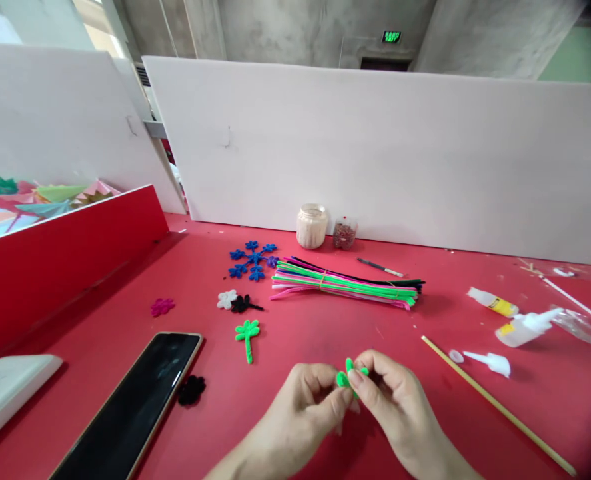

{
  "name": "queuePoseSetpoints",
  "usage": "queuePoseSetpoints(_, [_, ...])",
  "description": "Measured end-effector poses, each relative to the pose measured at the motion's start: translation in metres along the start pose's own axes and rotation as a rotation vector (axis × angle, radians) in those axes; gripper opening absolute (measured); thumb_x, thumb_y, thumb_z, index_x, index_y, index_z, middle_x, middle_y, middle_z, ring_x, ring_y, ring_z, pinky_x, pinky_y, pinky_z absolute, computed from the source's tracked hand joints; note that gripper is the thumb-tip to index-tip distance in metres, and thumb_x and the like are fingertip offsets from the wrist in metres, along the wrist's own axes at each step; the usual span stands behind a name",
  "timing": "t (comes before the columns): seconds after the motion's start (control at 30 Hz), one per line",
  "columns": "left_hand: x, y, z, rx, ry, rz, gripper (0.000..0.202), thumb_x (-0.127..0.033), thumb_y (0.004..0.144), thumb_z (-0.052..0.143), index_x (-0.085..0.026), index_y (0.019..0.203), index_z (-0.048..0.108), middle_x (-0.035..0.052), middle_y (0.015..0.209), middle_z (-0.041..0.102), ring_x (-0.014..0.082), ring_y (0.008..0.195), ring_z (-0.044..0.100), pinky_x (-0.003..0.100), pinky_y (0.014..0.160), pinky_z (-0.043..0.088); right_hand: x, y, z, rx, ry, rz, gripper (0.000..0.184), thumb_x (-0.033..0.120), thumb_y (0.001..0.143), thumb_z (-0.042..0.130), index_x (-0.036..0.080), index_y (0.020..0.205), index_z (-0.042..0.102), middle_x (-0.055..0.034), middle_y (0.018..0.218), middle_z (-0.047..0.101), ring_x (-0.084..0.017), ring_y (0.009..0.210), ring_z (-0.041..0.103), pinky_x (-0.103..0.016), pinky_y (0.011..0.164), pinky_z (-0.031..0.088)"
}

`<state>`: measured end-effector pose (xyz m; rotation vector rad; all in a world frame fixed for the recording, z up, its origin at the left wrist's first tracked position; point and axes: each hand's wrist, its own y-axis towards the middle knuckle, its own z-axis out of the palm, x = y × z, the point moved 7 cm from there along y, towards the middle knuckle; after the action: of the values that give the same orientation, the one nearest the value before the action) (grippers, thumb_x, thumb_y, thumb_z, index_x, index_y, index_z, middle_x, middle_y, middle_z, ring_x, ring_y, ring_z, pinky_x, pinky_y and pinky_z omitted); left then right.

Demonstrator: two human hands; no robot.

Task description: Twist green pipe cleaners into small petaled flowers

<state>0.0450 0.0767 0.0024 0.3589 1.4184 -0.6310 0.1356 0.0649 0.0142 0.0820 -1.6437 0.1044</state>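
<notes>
Between my two hands is a small green pipe cleaner (342, 379) bent into rounded loops, partly covered by my fingers. My left hand (308, 413) pinches it from the left with thumb and forefinger. From the right, my right hand (392, 400) grips it, thumb pressed over the loops. Left of my hands lies a green pipe-cleaner flower with a stem (248, 339). Beyond it are a white flower (226, 299) and a black flower with a stem (242, 304). A bundle of coloured pipe cleaners (350, 283) rests farther back, held by a band.
A phone (135, 400) lies at left near a black flower (192, 390); a magenta flower (162, 307) and blue flower cluster (253, 261) lie farther back. Glue bottles (522, 328) and a wooden stick (495, 403) are at right. A jar (312, 227) stands by the white panel (375, 153).
</notes>
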Motion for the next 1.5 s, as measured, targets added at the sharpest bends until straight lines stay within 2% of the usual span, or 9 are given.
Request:
queuePoseSetpoints(0.23, [-0.001,-0.002,-0.006,-0.264,-0.003,0.035,0.033,-0.042,0.071,0.057,-0.012,0.059,0.056,-0.0003,0.052,0.046,0.0098,0.052,0.039,0.022,0.051,0.033,-0.013,0.000,0.001,-0.202,0.052,0.008,0.028,0.038,0.082,0.048,0.018,0.062,0.044,0.0047,0.055,0.039,-0.010,0.050,0.039,-0.019,0.047,0.035])
queuePoseSetpoints(0.43, [0.011,0.004,-0.007,-0.195,-0.404,-0.036,0.022,-0.030,0.074,0.057,-0.013,0.062,0.064,0.0032,0.059,0.058,0.0124,0.058,0.050,0.025,0.062,0.037,-0.016,0.004,-0.002,-0.192,0.164,0.013,0.019,0.038,0.084,0.043,0.020,0.082,0.049,0.0035,0.060,0.048,-0.012,0.053,0.047,-0.021,0.051,0.040])
queuePoseSetpoints(0.53, [0.015,0.004,-0.012,-0.252,-0.553,-0.015,0.014,-0.024,0.073,0.059,-0.015,0.064,0.065,0.0002,0.061,0.056,0.0110,0.063,0.048,0.024,0.068,0.036,-0.018,-0.001,-0.008,-0.262,0.074,0.008,0.023,0.038,0.082,0.046,0.019,0.071,0.051,0.0028,0.061,0.047,-0.012,0.056,0.044,-0.020,0.052,0.039])
queuePoseSetpoints(0.67, [0.014,0.004,-0.013,-0.247,-0.641,0.023,0.014,-0.021,0.075,0.058,-0.015,0.063,0.064,-0.0010,0.059,0.052,0.0096,0.060,0.045,0.023,0.064,0.035,-0.016,-0.003,0.006,-0.130,0.084,0.022,0.020,0.036,0.081,0.049,0.018,0.076,0.055,0.0012,0.064,0.050,-0.013,0.060,0.046,-0.022,0.057,0.041])
queuePoseSetpoints(0.77, [0.014,0.004,-0.011,-0.230,-0.670,-0.004,0.013,-0.021,0.075,0.058,-0.014,0.064,0.063,-0.0011,0.060,0.050,0.0087,0.058,0.043,0.022,0.059,0.035,-0.010,-0.001,0.021,-0.003,0.149,-0.007,0.018,0.033,0.081,0.049,0.016,0.083,0.056,-0.0015,0.071,0.054,-0.015,0.068,0.049,-0.025,0.066,0.042])
queuePoseSetpoints(0.83, [0.015,0.003,-0.010,-0.226,-0.666,-0.028,0.013,-0.020,0.074,0.058,-0.014,0.064,0.063,-0.0011,0.060,0.049,0.0088,0.059,0.044,0.022,0.059,0.035,-0.008,0.000,0.024,0.008,0.121,-0.024,0.020,0.033,0.081,0.048,0.015,0.077,0.056,-0.0010,0.067,0.052,-0.014,0.065,0.047,-0.025,0.062,0.041])
queuePoseSetpoints(1.1, [0.013,0.003,-0.012,-0.245,-0.649,0.005,0.011,-0.015,0.072,0.059,-0.013,0.064,0.066,0.0026,0.070,0.055,0.0108,0.067,0.047,0.022,0.065,0.037,-0.007,0.000,0.016,-0.101,-0.280,-0.101,0.025,0.031,0.081,0.045,0.018,0.059,0.043,0.0017,0.055,0.042,-0.011,0.051,0.037,-0.022,0.047,0.035])
queuePoseSetpoints(1.27, [0.014,0.001,-0.014,-0.288,-0.657,0.007,0.009,-0.014,0.071,0.061,-0.014,0.062,0.064,0.0006,0.066,0.054,0.0105,0.066,0.046,0.022,0.066,0.036,0.004,-0.003,0.009,-0.207,-0.660,-0.302,0.025,0.024,0.079,0.047,0.019,0.055,0.043,0.0001,0.054,0.044,-0.014,0.052,0.043,-0.023,0.048,0.034])
queuePoseSetpoints(1.5, [0.013,0.003,-0.006,-0.185,-0.574,-0.021,0.010,-0.018,0.075,0.058,-0.015,0.069,0.065,0.0002,0.066,0.052,0.0100,0.065,0.045,0.022,0.065,0.035,-0.006,0.002,0.004,-0.135,-0.401,-0.153,0.023,0.027,0.081,0.046,0.018,0.060,0.048,-0.0009,0.056,0.051,-0.014,0.051,0.047,-0.022,0.049,0.038])
